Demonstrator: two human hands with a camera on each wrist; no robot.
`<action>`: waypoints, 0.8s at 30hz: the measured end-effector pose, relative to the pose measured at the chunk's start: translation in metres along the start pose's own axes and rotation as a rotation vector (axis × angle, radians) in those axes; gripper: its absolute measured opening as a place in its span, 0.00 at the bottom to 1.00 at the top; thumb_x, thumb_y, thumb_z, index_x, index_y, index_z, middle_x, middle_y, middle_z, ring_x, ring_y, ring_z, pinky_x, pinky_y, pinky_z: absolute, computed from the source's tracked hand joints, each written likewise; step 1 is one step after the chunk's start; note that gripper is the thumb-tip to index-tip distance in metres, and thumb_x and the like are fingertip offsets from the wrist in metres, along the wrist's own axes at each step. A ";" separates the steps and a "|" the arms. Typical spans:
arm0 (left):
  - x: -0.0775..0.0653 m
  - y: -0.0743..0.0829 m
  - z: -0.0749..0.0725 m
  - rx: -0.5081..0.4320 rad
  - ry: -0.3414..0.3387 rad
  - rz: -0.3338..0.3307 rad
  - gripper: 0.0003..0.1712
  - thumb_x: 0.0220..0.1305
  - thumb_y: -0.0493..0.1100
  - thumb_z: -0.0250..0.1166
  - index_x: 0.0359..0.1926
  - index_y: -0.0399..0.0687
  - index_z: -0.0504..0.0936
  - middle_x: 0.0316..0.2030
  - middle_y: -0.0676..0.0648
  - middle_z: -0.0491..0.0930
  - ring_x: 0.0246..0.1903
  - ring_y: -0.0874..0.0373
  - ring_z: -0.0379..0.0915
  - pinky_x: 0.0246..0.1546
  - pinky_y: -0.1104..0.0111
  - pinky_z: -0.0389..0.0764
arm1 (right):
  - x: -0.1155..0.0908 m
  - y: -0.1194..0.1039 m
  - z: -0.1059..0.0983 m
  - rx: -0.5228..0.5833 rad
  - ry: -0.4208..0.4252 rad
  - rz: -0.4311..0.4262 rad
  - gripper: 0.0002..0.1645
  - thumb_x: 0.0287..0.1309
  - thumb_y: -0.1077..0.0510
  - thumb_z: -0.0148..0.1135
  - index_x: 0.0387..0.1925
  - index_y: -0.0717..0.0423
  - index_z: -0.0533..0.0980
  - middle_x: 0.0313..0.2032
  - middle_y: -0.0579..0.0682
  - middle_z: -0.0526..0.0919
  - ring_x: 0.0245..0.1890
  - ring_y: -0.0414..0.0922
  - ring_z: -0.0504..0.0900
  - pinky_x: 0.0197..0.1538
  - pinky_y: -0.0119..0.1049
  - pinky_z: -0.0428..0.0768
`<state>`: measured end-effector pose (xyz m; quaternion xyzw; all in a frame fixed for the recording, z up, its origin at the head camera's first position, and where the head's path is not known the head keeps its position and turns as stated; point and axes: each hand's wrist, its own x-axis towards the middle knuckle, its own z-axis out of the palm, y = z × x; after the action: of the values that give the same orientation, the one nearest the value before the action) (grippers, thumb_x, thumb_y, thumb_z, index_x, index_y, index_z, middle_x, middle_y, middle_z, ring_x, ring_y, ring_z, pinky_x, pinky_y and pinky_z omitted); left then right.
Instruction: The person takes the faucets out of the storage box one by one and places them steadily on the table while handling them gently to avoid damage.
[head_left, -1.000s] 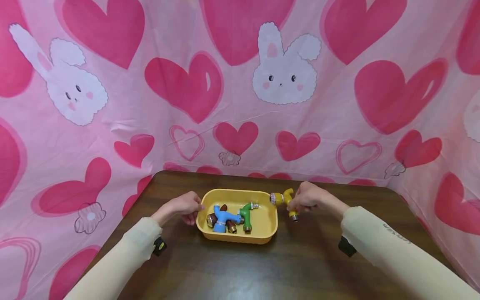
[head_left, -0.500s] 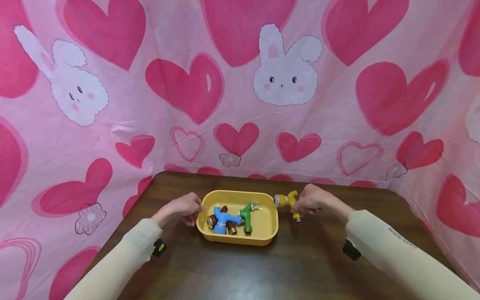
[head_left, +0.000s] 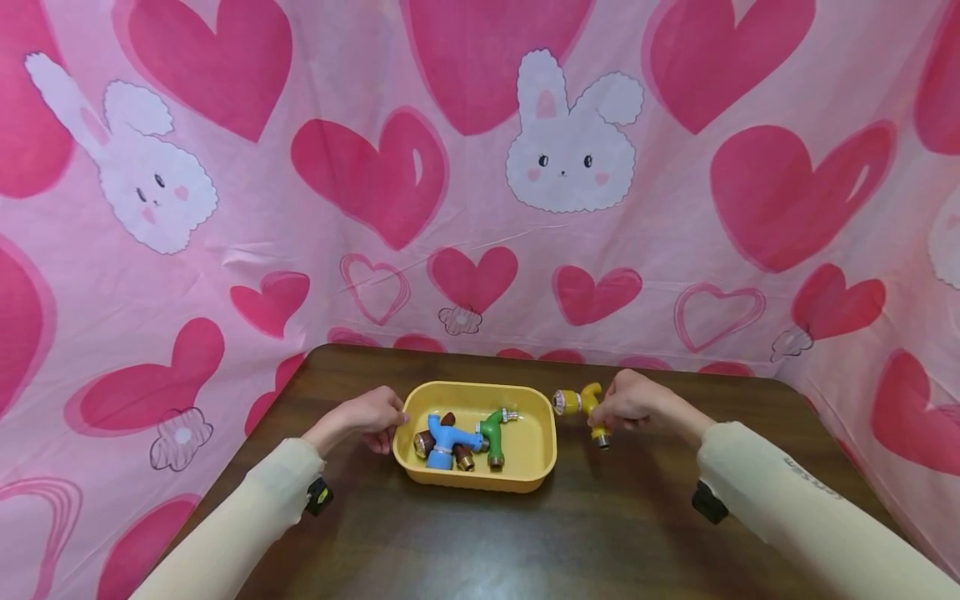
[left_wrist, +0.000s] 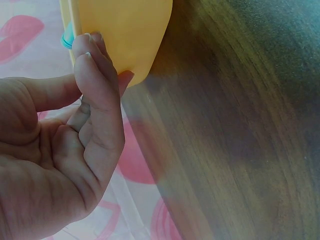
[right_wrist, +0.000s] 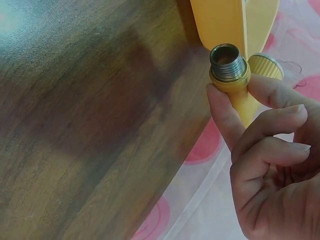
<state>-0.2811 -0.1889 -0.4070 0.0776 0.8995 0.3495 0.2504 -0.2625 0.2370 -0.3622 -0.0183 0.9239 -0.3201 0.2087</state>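
A yellow plastic tray stands on the table. My left hand pinches its left rim, thumb and fingers at the tray's wall in the left wrist view. Inside lie a blue tap, a green tap and brown tap parts, partly under the blue one. Just right of the tray, my right hand holds a yellow tap between thumb and fingers. Its threaded metal end faces the right wrist camera, and its ribbed knob points toward the tray.
The dark wooden table reaches back to a pink cloth printed with hearts and rabbits, which hangs behind and at both sides. Inside the tray, bare floor shows at the right of the green tap.
My right hand has shifted a little to the right with the yellow tap, away from the tray. My left hand and the tray have stayed in place.
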 end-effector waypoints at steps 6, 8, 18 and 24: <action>0.001 -0.001 0.001 -0.004 0.006 0.002 0.11 0.78 0.35 0.58 0.38 0.33 0.83 0.17 0.43 0.79 0.13 0.59 0.75 0.18 0.67 0.84 | -0.001 0.002 0.000 -0.002 0.010 -0.002 0.19 0.53 0.56 0.78 0.18 0.64 0.82 0.09 0.43 0.70 0.10 0.35 0.61 0.15 0.25 0.57; 0.001 -0.001 0.001 -0.005 0.006 0.003 0.11 0.78 0.35 0.58 0.38 0.33 0.83 0.17 0.43 0.79 0.13 0.59 0.75 0.18 0.67 0.84 | -0.001 0.003 0.000 0.010 0.010 -0.004 0.18 0.54 0.56 0.78 0.18 0.65 0.82 0.09 0.43 0.70 0.10 0.35 0.61 0.15 0.25 0.57; 0.000 -0.001 0.001 -0.003 0.008 0.006 0.11 0.78 0.35 0.59 0.40 0.33 0.84 0.18 0.43 0.79 0.13 0.59 0.76 0.19 0.67 0.84 | 0.000 0.011 0.000 0.035 0.010 -0.017 0.17 0.51 0.58 0.78 0.18 0.65 0.81 0.09 0.44 0.74 0.10 0.34 0.62 0.16 0.24 0.58; 0.000 0.000 0.000 0.011 0.008 0.001 0.10 0.78 0.36 0.59 0.41 0.33 0.84 0.18 0.43 0.79 0.13 0.59 0.76 0.19 0.66 0.84 | -0.001 0.015 0.001 0.029 0.008 -0.012 0.19 0.52 0.57 0.79 0.16 0.63 0.80 0.09 0.44 0.73 0.10 0.35 0.62 0.16 0.25 0.58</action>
<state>-0.2813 -0.1889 -0.4074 0.0778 0.9024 0.3450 0.2461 -0.2601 0.2484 -0.3714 -0.0192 0.9199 -0.3349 0.2032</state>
